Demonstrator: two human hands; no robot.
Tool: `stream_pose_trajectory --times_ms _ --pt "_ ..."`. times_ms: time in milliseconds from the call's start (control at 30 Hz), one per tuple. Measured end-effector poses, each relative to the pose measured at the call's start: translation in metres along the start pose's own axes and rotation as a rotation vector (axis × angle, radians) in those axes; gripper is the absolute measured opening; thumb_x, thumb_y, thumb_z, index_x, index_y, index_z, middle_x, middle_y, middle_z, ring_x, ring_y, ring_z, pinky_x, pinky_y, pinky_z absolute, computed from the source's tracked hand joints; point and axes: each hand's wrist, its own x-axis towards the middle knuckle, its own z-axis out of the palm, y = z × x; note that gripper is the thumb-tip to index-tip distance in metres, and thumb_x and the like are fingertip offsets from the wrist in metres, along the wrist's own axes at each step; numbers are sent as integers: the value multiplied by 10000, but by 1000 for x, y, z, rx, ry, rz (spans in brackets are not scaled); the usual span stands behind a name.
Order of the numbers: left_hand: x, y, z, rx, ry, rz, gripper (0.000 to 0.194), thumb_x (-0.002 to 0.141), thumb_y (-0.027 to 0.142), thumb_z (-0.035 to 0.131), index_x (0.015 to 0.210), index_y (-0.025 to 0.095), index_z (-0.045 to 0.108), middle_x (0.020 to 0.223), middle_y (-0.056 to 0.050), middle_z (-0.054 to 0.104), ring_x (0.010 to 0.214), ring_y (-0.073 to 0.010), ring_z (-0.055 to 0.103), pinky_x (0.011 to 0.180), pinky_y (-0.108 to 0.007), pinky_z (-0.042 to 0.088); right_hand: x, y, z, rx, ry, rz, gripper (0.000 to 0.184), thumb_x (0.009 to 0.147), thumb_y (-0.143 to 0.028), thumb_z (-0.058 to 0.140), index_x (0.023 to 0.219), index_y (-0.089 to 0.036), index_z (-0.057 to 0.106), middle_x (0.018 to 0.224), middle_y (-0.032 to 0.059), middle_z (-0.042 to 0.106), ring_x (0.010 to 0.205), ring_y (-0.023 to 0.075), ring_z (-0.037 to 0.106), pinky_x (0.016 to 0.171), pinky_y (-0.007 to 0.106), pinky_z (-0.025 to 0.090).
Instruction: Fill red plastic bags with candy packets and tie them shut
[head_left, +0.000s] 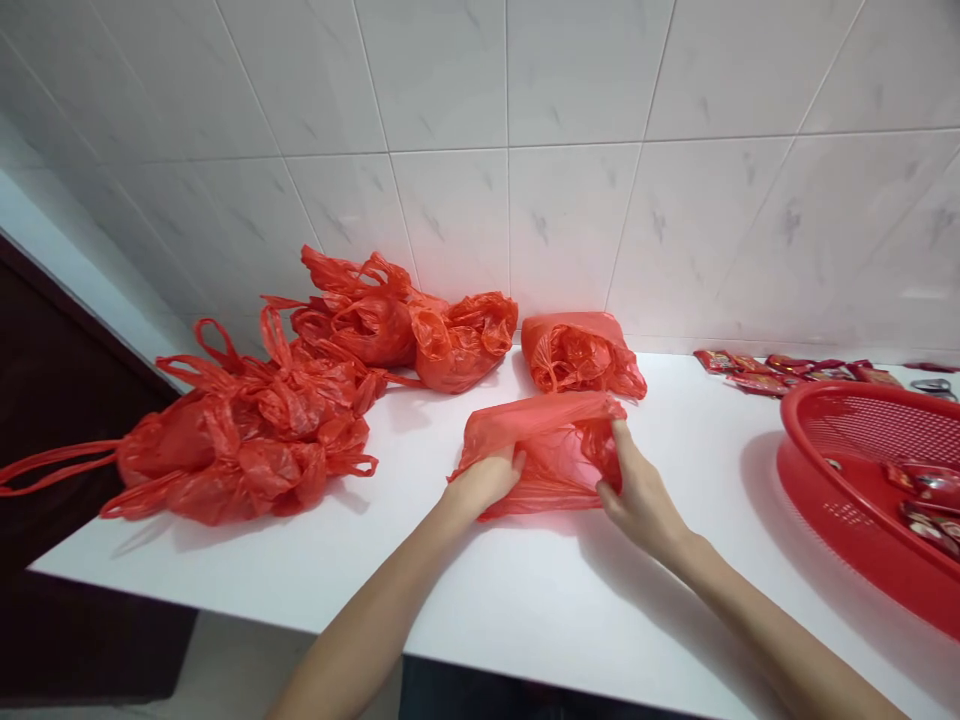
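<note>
A thin red plastic bag (540, 495) is spread wide at its mouth above the white table, in the middle of the view. My left hand (491, 478) reaches into the mouth from the left; its thumb shows, while the plastic hides the other fingers. At the right edge of the bag, my right hand (630, 480) grips the plastic, its fingers wrapped over the rim and the thumb lower down. Just behind lies another red bag (581, 350), bunched up against the wall.
Filled, knotted red bags (240, 440) crowd the left of the white table (375, 570), with more (461, 345) along the tiled wall. Small red packets (780, 375) lie at the back right. A red plastic basket (825, 500) holding packets stands at the right.
</note>
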Motion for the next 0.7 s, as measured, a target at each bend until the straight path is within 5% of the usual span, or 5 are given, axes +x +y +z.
stream_pose_trajectory --times_ms 233,367,500,600,700 --pt "-10 6 -3 43 -186 98 421 803 306 598 1214 245 666 957 -86 781 786 -294 751 604 -311 495 8 36 -22 -249 60 241 921 761 -140 525 1602 -212 153 1535 293 340 836 342 702 546 428 565" --pt "-13 3 -1 74 -175 188 598 767 258 624 1363 290 602 1184 -91 732 911 -301 743 651 -314 520 13 36 -43 -206 118 52 666 856 -264 571 1497 -240 390 1655 222 120 1127 384 650 806 518 584" --pt "-13 4 -1 94 -172 217 563 744 221 628 1303 275 654 1251 -111 691 937 -325 726 651 -331 524 13 6 -50 -99 324 -233 435 899 -156 581 1322 -258 572 1561 151 421 1346 350 513 1057 546 464" --pt "-13 7 0 72 -221 280 458 749 193 626 1193 268 706 1096 -85 742 915 -310 725 683 -337 535 8 -12 -35 -93 108 -466 345 915 -84 522 1177 -253 669 1370 94 643 1371 298 504 1119 548 413" --pt "-12 7 0 82 -268 345 471 720 226 686 1187 277 710 1237 -93 706 1095 -319 687 803 -354 551 4 -9 -12 -138 -164 -423 324 936 -64 483 1054 -236 730 1181 72 744 1427 295 438 1190 625 272"
